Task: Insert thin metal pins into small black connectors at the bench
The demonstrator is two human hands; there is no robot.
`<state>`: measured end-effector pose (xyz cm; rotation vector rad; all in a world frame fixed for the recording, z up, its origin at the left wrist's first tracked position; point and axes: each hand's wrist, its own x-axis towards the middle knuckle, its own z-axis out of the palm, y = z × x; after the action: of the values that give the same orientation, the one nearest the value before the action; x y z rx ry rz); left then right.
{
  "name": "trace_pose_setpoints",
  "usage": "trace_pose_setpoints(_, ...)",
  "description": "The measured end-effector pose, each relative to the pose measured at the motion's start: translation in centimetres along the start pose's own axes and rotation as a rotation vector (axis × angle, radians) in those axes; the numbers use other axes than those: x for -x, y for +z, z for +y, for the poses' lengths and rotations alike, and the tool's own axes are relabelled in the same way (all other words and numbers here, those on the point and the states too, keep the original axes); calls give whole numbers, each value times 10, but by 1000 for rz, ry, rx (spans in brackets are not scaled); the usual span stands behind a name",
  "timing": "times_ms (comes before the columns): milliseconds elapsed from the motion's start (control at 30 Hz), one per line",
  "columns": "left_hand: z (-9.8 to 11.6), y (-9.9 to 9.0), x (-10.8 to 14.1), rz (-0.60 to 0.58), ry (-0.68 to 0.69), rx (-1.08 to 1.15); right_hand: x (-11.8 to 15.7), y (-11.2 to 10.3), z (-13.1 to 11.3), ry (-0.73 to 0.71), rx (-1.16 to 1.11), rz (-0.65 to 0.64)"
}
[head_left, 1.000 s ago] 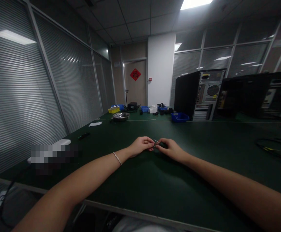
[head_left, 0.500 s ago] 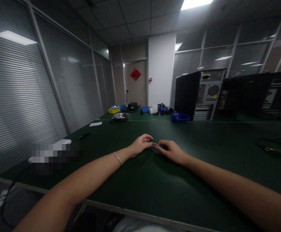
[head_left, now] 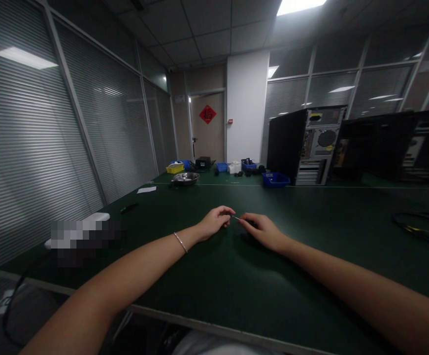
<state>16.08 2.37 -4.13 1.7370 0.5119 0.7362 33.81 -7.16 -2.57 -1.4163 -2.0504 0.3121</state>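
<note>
Over the middle of the green table, my two hands almost meet at the fingertips. My left hand has its thumb and fingers pinched together around something too small and dark to make out. A thin, shiny metal shaft of a slim tool, probably a screwdriver, points from my right hand to the left fingertips. My right hand is closed round this tool, palm down; its fingers hide the handle end. Whether the tip touches the held piece cannot be told.
A green-handled tool, white paper and a partly blurred white object lie left. A metal bowl, blue bin and computer case stand farther back. Black cable coils right.
My right hand has tilted slightly and its fingers sit differently on the tool. My left fingers have shifted, and the small green piece seen at their tips before is now mostly hidden.
</note>
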Motion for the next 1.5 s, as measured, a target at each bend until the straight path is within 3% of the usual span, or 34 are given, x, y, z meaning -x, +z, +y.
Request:
trace_pose_setpoints(400, -4, 1, -1, 23, -5, 127, -1, 1, 1, -17, 32, -5)
trace_pose_setpoints(667, 2, 3, 1, -26, -21, 115, 0, 1, 1, -22, 44, 9)
trace_pose_setpoints(1167, 5, 2, 2, -16, -69, 203, -1, 0, 4, 13, 129, 113)
trace_pose_setpoints(1500, 3, 1, 0, -9, -107, 243, 1, -1, -2, 42, 241, 83)
